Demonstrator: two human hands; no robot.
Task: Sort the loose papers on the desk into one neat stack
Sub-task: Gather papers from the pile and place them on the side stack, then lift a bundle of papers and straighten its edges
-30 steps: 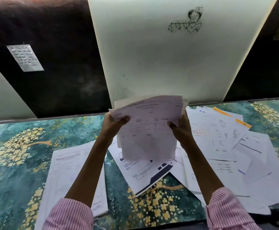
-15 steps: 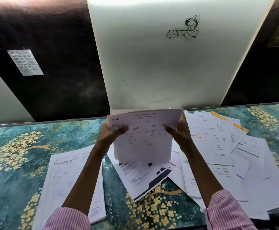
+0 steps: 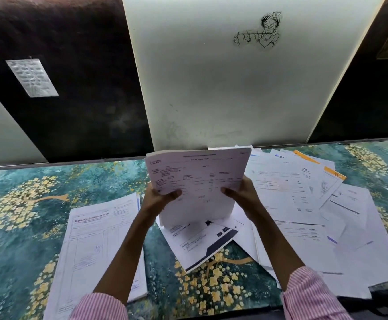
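While left hand (image 3: pixel 158 200) and right hand (image 3: pixel 245 196) are gripping the sheaf (image 3: pixel 200 176), I am reading "Maharaja Stationery Mart" on the invoice (image 3: pixel 96 241) left of both.

Print on the held sheaf (image 3: pixel 200 181) and wall note (image 3: pixel 32 77) blurs beyond reading.

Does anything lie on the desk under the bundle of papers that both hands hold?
Yes. A sheet with a dark blue band lies directly below the bundle, and more loose sheets spread to its right.
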